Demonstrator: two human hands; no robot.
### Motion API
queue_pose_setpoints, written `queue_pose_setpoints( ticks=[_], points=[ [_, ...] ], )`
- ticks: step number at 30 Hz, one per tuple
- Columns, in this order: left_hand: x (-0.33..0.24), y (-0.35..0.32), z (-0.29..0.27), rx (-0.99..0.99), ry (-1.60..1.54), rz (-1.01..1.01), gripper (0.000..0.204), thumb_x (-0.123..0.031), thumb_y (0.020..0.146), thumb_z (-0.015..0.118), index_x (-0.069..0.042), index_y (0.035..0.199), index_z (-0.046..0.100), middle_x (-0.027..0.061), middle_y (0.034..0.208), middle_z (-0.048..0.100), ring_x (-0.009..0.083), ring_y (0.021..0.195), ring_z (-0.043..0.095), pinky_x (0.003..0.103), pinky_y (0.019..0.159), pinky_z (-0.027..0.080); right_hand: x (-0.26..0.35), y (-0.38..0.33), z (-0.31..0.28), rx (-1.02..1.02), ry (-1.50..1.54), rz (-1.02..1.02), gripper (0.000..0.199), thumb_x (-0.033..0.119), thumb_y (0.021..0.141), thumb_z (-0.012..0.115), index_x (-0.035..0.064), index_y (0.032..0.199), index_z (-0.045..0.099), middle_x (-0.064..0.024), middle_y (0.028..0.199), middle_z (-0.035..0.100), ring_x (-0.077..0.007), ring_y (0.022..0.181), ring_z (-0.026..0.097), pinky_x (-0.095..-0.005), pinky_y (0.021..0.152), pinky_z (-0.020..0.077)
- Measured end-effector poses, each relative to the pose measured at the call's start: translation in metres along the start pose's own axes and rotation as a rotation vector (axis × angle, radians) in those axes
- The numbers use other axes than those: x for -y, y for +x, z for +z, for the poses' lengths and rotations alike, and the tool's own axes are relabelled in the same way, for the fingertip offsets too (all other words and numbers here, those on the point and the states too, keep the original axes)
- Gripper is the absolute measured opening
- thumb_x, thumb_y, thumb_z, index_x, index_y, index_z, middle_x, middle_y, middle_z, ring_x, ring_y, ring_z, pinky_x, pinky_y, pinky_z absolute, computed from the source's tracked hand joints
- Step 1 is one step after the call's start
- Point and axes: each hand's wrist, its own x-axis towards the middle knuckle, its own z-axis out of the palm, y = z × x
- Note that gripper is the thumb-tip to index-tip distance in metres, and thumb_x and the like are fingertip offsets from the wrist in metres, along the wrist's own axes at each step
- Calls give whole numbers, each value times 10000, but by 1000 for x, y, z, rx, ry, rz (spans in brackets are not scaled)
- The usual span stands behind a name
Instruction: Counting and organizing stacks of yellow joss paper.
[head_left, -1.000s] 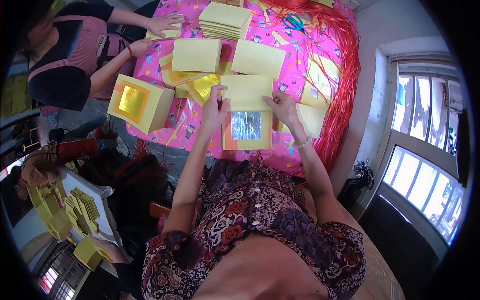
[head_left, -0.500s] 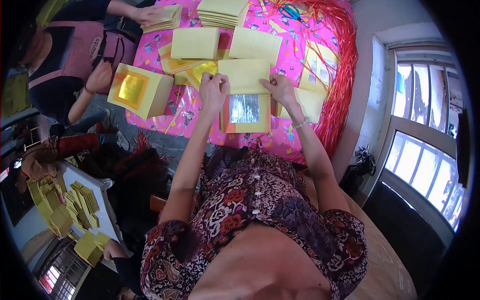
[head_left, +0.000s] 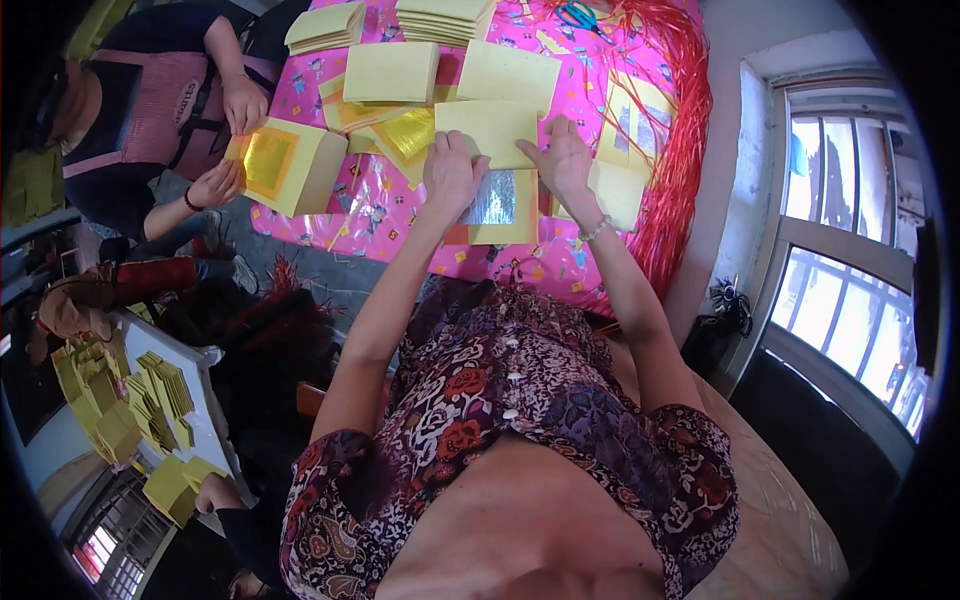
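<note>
Silver-foiled yellow sheet (head_left: 503, 205) — lying flat near the wearer's side of the table, between the two hands; hub of the dial for all bearings below.

Surroundings, by falling size. Pink table cover (head_left: 365, 215), patterned, beneath the work. Red strips (head_left: 688, 120), a long loose bundle, between 2 and 3 o'clock. Yellow block (head_left: 297, 170) with gold foil face, at 9 o'clock, a co-worker's hands (head_left: 216, 185) at its outer edge. Yellow stack (head_left: 392, 72), at 11 o'clock. Plain yellow panel (head_left: 487, 127), at 12 o'clock, overlapping the foil's top; whether it is part of the same sheet cannot be told. Scissors (head_left: 578, 16), blue-handled, at 1 o'clock.

Hands. Left hand (head_left: 455, 173), at 10 o'clock: fingers laid on the panel, thumb spread away. Right hand (head_left: 566, 160), at 2 o'clock: thumb stretched to the panel's edge, well apart from the fingers.

Risk, as judged: uneven pressure from the two hands could skew the panel; a dragging thumb could crease the foil.

Orientation: foil face up, uncovered end toward 6 o'clock; visible long axis, panel included — 12 to 6.
</note>
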Motion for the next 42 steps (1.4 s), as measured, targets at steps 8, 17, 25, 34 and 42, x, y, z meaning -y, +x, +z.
queue_pose_setpoints(
  ticks=[8, 17, 25, 34, 42],
  points=[
    [7, -3, 14, -60, 22, -45, 447, -267, 799, 729, 23, 1043, 492, 196, 1018, 519, 350, 959, 539, 421, 852, 456, 16, -23, 26, 152, 19, -333, 239, 222, 753, 756, 73, 818, 582, -80, 796, 587, -285, 779, 600, -393, 663, 495],
    [23, -16, 28, -196, -35, 55, 556, -323, 806, 713, 31, 1156, 465, 227, 1018, 484, 384, 970, 475, 463, 867, 398, 11, -37, 42, 36, 153, -234, 186, 172, 755, 750, 70, 795, 600, -86, 758, 585, -276, 772, 580, -384, 690, 481],
    [21, -16, 35, -211, -70, 58, 567, -332, 793, 725, 26, 1151, 469, 221, 1022, 482, 378, 967, 474, 461, 866, 400, -5, -39, 36, 82, 438, 32, 155, 73, 756, 761, 14, 807, 628, -86, 739, 599, -198, 656, 604, -318, 615, 502],
    [22, -21, 33, -216, -68, 59, 570, -329, 792, 728, 23, 1157, 467, 221, 1032, 482, 381, 973, 477, 462, 867, 403, -12, -47, 36, 102, 454, 152, 162, 78, 747, 770, 31, 839, 645, -83, 757, 608, -197, 677, 617, -329, 632, 509],
    [26, -23, 27, -186, -70, 43, 571, -300, 784, 741, 25, 1166, 468, 220, 1035, 484, 377, 972, 479, 453, 857, 410, 24, -21, 30, 129, 239, -190, 201, 157, 741, 762, 70, 887, 656, -82, 793, 611, -262, 801, 622, -386, 691, 505]
  ],
)
